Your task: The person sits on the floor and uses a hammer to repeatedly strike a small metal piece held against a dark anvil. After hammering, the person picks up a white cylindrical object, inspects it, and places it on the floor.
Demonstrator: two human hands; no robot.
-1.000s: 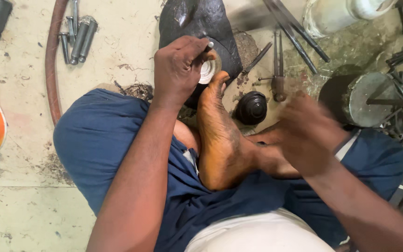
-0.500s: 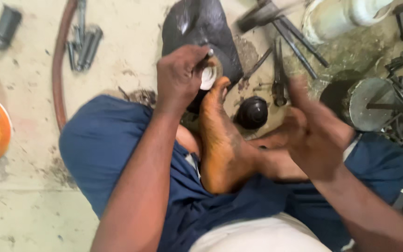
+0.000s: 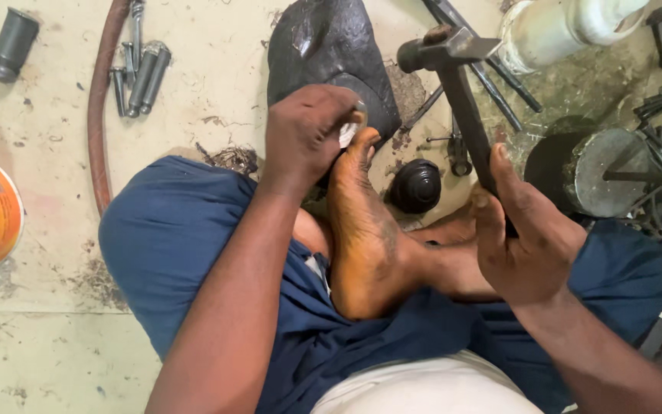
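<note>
right hand [image 3: 526,238] is clenched round the hammer [image 3: 457,92] handle, long axis rising away from the person, head pointing left. left hand [image 3: 304,134] pinches a small white part [image 3: 346,134] against the toes on the floor.

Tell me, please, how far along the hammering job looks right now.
Set up: the left hand pins a small white part against the black block, braced by a foot. In hand: the right hand has the hammer raised. Left: the blow itself.
</note>
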